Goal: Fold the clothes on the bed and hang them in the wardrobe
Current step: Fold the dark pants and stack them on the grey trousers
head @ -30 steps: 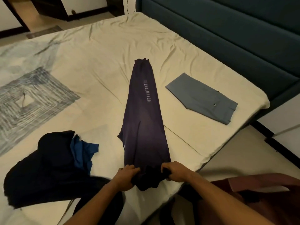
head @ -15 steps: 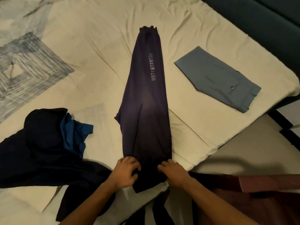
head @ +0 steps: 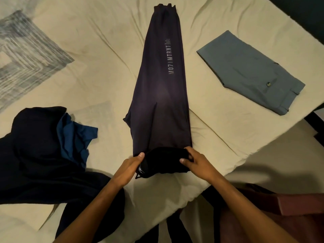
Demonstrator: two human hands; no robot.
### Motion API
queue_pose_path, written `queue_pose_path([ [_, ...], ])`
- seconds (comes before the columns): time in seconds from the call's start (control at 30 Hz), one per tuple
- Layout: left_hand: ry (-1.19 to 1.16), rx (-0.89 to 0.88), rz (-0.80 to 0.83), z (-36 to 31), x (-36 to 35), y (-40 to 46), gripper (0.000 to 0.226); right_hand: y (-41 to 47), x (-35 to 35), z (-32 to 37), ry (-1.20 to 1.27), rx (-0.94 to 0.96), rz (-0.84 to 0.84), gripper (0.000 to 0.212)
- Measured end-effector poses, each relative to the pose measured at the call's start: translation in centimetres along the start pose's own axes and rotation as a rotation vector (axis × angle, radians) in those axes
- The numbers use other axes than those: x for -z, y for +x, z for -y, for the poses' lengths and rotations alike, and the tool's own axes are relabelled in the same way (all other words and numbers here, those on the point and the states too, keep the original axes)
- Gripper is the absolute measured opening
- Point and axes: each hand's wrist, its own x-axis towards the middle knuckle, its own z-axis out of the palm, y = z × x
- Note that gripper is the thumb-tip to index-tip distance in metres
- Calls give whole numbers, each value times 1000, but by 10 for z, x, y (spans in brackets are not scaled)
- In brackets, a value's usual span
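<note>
Dark purple track pants (head: pixel 163 92) with grey lettering lie lengthwise on the cream bed sheet (head: pixel 98 50), legs folded together and stretching away from me. Their near waist end is turned over into a dark bunch. My left hand (head: pixel 129 165) grips that bunch on its left side and my right hand (head: pixel 194 160) grips it on the right, fingers curled into the cloth. Folded grey-blue trousers (head: pixel 252 71) lie to the right on the bed.
A heap of dark navy clothes (head: pixel 35 151) with a blue garment (head: pixel 73 137) in it lies at the left near edge. The bed's corner and bare floor (head: pixel 273 163) are at the right. A maroon object (head: pixel 289 216) sits at the lower right.
My hands have turned the waist end of the purple pants over into a dark fold and now hold it from both sides. The view has tilted down toward the bed.
</note>
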Motion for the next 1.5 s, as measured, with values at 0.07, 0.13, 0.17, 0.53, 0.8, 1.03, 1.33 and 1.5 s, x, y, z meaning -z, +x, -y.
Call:
queue_pose_path([
  [0.07, 34, -38, -32, -4, 5, 4, 75, 4, 3, 6, 56, -64, 112, 17],
  [0.13, 50, -124, -142, -11, 10, 13, 52, 14, 8, 12, 152, -143, 111, 33],
  [0.17, 79, -166, -241, -16, 13, 20, 40, 23, 11, 14, 175, -165, 17, 38],
  [0.53, 160, 131, -593, -50, 50, 149, 26, 156, 33, 20, -147, -330, -565, 30],
  [0.8, 128, 234, -727, -44, 63, 149, 26, 158, 37, 13, -20, -470, -678, 23],
  [1.03, 357, 28, -665, -55, 69, 169, 28, 189, 61, 32, 5, -371, -645, 30],
  [1.33, 573, -219, -822, -87, 54, 193, 24, 225, 65, 50, -26, -369, -775, 39],
  [1.5, 1066, -803, -258, -96, 34, 239, 54, 269, 92, 65, -103, -289, -712, 22],
])
